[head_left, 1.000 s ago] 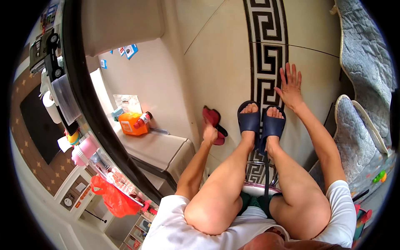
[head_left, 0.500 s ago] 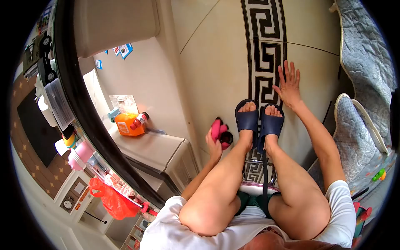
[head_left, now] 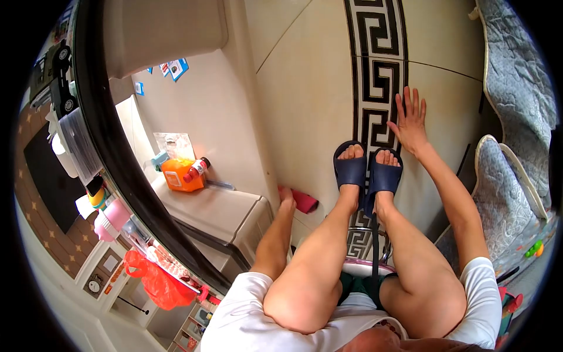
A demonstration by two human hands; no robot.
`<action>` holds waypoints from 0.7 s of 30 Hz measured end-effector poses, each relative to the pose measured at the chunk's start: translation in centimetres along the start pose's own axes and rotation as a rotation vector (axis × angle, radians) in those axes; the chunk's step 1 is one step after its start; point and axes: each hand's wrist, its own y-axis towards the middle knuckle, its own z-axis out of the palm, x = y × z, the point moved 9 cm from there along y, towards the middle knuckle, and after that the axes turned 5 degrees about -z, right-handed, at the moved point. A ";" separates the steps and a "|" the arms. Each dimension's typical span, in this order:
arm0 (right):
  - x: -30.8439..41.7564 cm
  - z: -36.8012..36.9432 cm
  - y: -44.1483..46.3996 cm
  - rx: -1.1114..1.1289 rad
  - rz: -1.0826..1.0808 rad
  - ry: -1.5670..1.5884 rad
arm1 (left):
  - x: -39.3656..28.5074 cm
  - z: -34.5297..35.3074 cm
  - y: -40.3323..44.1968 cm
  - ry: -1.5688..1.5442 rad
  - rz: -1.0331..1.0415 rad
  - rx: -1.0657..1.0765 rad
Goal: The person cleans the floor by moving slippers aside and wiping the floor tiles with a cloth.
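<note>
Low beside the white appliance, my left hand point(head_left: 285, 196) is closed at the edge of a pink slipper point(head_left: 306, 202), or what looks like one, tilted near the floor. Its fingers are partly hidden. My right hand point(head_left: 412, 128) is stretched over the tiles by the patterned strip, palm down with fingers spread, holding nothing. Between the hands are my feet in navy slides point(head_left: 350, 171). A dark strap point(head_left: 375, 252) hangs down between my knees.
Tiled floor point(head_left: 311, 105) lies ahead, crossed by a black key-pattern strip point(head_left: 381, 82). A white appliance point(head_left: 234, 117) stands at left, with an orange pack point(head_left: 183, 176) and a red bottle point(head_left: 196, 169) on a ledge. Grey quilted fabric point(head_left: 516, 88) hangs at right.
My left hand has moved left toward the appliance with the pink item, which now shows a flat pink face and less black. My right hand stays spread at the floor; the view shifts slightly.
</note>
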 end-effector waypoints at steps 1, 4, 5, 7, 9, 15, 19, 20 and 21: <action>0.1 0.0 0.0 0.003 0.002 0.005 | 1.0 -1.3 2.2 -0.004 -0.037 -0.046; 0.0 0.2 0.0 -0.004 -0.009 0.007 | -2.0 -1.6 4.3 0.327 0.186 -0.219; 0.0 0.2 0.0 0.003 -0.002 0.020 | -5.1 -0.5 2.7 0.634 0.432 -0.411; 0.1 -0.1 0.0 -0.011 -0.006 0.015 | -8.6 3.8 0.0 0.527 0.593 -0.136; 0.2 -0.3 -0.2 -0.007 -0.011 0.009 | -8.6 7.4 -2.3 0.467 0.733 0.112; 0.1 -0.1 -0.1 0.007 -0.012 0.051 | -7.3 9.1 -7.7 0.218 0.594 0.370; 0.1 -0.2 -0.2 0.001 -0.004 0.027 | -11.1 3.4 -11.6 0.131 0.560 0.246; 0.1 -0.2 -0.2 -0.005 -0.005 0.029 | -12.1 1.8 -12.9 0.162 0.614 0.204; 0.1 -0.1 -0.2 -0.013 -0.005 0.031 | -12.8 -0.2 -14.0 0.022 0.516 0.138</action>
